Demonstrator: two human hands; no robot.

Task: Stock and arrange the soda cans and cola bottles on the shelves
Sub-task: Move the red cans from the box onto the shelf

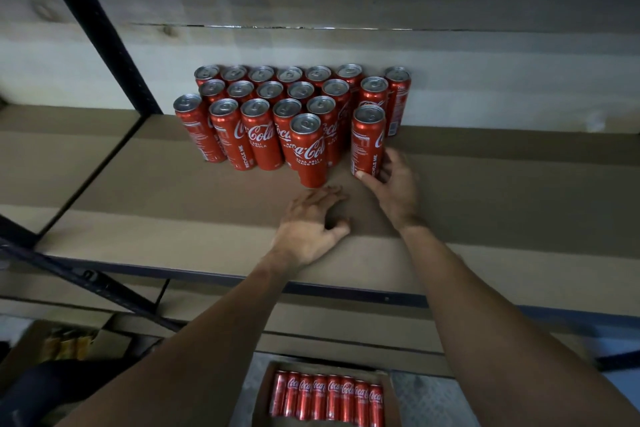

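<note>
left hand [308,229]: bare | right hand [394,184]: bare | forearms [207,322]: bare to the frame edge

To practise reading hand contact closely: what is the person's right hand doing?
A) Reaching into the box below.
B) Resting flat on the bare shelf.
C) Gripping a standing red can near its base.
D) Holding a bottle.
C: the right hand curls thumb and fingers round the lower part of the red can at the group's right front.
</note>
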